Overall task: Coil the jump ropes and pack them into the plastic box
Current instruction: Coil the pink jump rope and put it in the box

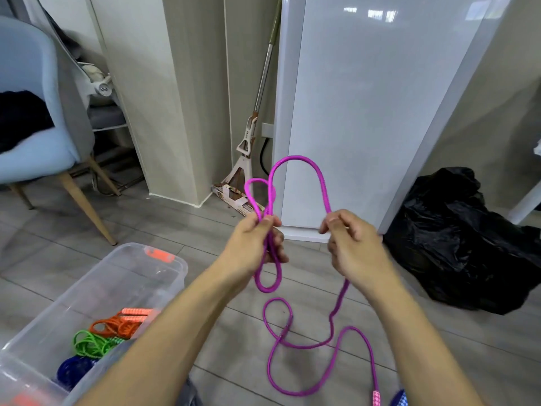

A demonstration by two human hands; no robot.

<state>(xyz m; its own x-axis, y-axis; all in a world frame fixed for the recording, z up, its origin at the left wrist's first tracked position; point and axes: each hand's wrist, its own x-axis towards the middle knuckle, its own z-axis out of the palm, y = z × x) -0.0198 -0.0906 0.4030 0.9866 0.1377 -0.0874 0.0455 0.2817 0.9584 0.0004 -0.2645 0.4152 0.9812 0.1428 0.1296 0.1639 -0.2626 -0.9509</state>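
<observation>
Both hands, left point(257, 241) and right point(348, 244), pinched the limp, light rope point(322, 183); best gripped at gathered loops.

Both arms extended fwd; L hand point(257, 244) fingers curled, pinching; R hand point(351, 244) likewise, thumb-forefinger pinch.

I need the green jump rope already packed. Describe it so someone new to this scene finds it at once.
Start at the clear plastic box with orange latches, on the floor at lower left. Inside, three coiled ropes lie in a row: the bright green rope is the middle one. The orange rope lies on its far side and the dark blue rope nearer the camera.
</observation>
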